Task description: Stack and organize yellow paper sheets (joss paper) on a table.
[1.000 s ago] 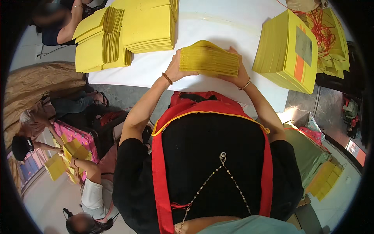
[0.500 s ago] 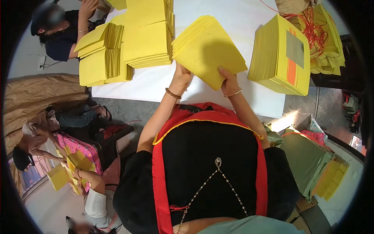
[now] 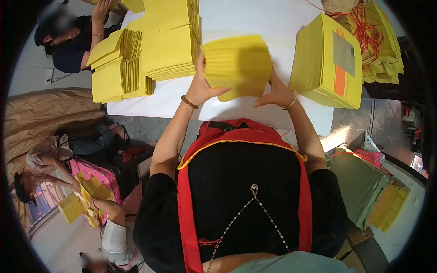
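A stack of yellow paper sheets (image 3: 236, 68) is held up above the white table, blurred by motion, with its layered edges showing on the far side. My left hand (image 3: 201, 87) grips it along its left side, thumb stretched over the near part. On the opposite side my right hand (image 3: 278, 91) clasps the right edge; some of its fingers are hidden behind the paper and its thumb points inward. Left of my hands stand piles of yellow paper (image 3: 168, 50). To the right is a thick yellow paper block (image 3: 332, 63) with a grey and orange label on top.
White sheeting (image 3: 150, 102) covers the table. Red string (image 3: 364, 34) lies tangled over more yellow paper at the far right. A person (image 3: 70, 38) sits at the far left. Two others handle yellow sheets (image 3: 88, 191) at lower left. Green-wrapped bundles (image 3: 357, 186) stand at lower right.
The stack was tilted, its broad face showing; now it is squarer to me with its edges fanned. My hands have moved apart to its two sides, the right thumb off its face.
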The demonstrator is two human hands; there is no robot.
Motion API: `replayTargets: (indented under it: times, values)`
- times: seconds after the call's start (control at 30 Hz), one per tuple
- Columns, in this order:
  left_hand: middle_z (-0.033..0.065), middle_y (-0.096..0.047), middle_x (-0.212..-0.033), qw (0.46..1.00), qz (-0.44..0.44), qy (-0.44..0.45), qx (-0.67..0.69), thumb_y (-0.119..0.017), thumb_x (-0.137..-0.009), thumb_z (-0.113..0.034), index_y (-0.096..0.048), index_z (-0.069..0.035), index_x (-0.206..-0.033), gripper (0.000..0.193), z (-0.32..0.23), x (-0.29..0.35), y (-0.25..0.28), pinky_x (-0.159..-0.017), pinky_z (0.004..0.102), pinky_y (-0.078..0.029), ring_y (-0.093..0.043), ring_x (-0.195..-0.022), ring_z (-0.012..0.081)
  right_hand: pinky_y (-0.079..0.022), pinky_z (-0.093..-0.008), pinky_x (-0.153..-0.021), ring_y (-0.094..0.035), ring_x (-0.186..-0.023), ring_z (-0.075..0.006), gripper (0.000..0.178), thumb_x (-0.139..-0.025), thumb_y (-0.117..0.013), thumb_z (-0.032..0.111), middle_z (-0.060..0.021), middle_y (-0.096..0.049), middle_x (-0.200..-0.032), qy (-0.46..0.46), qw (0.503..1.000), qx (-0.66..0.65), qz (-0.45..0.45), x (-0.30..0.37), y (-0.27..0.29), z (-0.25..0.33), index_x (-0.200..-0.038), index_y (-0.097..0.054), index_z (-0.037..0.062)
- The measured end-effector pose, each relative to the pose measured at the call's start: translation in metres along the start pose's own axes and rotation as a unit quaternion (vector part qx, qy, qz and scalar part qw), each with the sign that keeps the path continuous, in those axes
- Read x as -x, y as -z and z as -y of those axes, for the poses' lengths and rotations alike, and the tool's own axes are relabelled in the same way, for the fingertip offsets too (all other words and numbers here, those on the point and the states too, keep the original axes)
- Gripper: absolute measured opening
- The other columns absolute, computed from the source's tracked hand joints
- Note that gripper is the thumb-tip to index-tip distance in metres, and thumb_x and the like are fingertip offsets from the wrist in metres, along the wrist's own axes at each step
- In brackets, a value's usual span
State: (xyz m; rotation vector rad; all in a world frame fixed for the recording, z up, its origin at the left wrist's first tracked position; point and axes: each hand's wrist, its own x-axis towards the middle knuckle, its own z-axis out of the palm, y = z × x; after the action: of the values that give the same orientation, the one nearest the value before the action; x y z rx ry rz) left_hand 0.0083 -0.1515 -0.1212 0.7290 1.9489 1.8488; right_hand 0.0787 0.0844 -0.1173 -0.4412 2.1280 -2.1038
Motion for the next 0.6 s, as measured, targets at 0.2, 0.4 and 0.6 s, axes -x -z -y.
replayTargets:
  times: [0.2, 0.4, 0.6]
  values:
    - [0.0238, -0.027, -0.135, 0.984, 0.041, 0.011, -0.175, -0.087, -0.045, -0.035, 0.007, 0.005, -0.136, 0.136, 0.061, 0.003, -0.01, -0.105, 0.0401, -0.024, -0.03, -0.125, 0.0354, -0.022, -0.0341, -0.107, -0.023, -0.129, -0.0227, 0.132, -0.047, -0.088, 0.019, -0.012, -0.023, -0.139, -0.107, 0.987, 0.118, -0.036, 0.007, -0.015, -0.092, -0.139, 0.005, 0.0044]
    - [0.0251, -0.025, -0.136, 0.98, 0.05, 0.032, -0.188, -0.088, -0.037, -0.038, 0.011, 0.005, -0.135, 0.146, 0.067, 0.009, -0.008, -0.106, 0.0445, -0.02, -0.023, -0.126, 0.04, -0.025, -0.0346, -0.105, -0.027, -0.127, -0.0222, 0.134, -0.048, -0.088, 0.02, -0.011, -0.026, -0.137, -0.122, 0.992, -0.022, -0.025, 0.003, -0.018, -0.076, -0.139, 0.009, 0.0057]
    - [0.025, -0.026, -0.135, 0.975, 0.054, 0.007, -0.217, -0.088, -0.039, -0.037, 0.007, 0.005, -0.136, 0.141, 0.064, 0.006, -0.006, -0.106, 0.0408, -0.02, -0.023, -0.127, 0.0377, -0.02, -0.0352, -0.107, -0.025, -0.128, -0.0244, 0.137, -0.046, -0.088, 0.023, -0.0125, -0.027, -0.137, -0.114, 0.993, 0.008, -0.008, 0.006, -0.016, -0.079, -0.138, 0.011, 0.0058]
